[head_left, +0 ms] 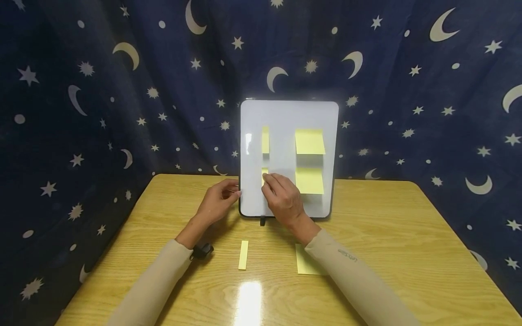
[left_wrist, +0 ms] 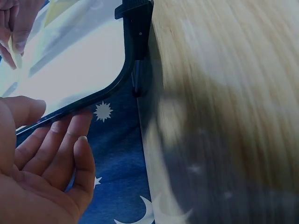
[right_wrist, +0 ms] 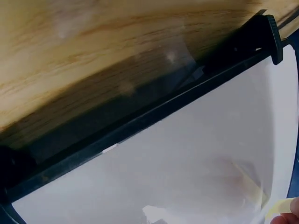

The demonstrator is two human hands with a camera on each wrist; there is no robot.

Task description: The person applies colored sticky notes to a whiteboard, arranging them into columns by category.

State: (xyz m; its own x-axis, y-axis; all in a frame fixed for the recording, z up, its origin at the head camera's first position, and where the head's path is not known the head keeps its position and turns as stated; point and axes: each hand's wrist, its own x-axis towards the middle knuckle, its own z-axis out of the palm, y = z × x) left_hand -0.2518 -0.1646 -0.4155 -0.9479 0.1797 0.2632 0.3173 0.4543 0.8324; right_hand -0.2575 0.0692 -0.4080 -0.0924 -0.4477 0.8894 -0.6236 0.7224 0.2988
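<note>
A whiteboard (head_left: 281,115) with a black rim stands upright on the table. My left hand (head_left: 217,201) grips its left edge, thumb (left_wrist: 29,111) in front and fingers behind. My right hand (head_left: 285,199) pinches a narrow yellow sticky note (head_left: 264,171) against the lower left of the board; its lower part is hidden in the head view. The pinched end of that sticky note (right_wrist: 280,207) shows in the right wrist view's corner. Above it is another narrow sticky note (head_left: 265,140). Two wide sticky notes, an upper one (head_left: 310,141) and a lower one (head_left: 310,180), hang at right.
On the wooden table (head_left: 387,226) lie a narrow yellow strip (head_left: 243,255) and a wider yellow note (head_left: 306,262), partly under my right sleeve. A black stand foot (head_left: 263,221) props the board. Behind hangs a dark blue curtain (head_left: 163,90) with moons and stars.
</note>
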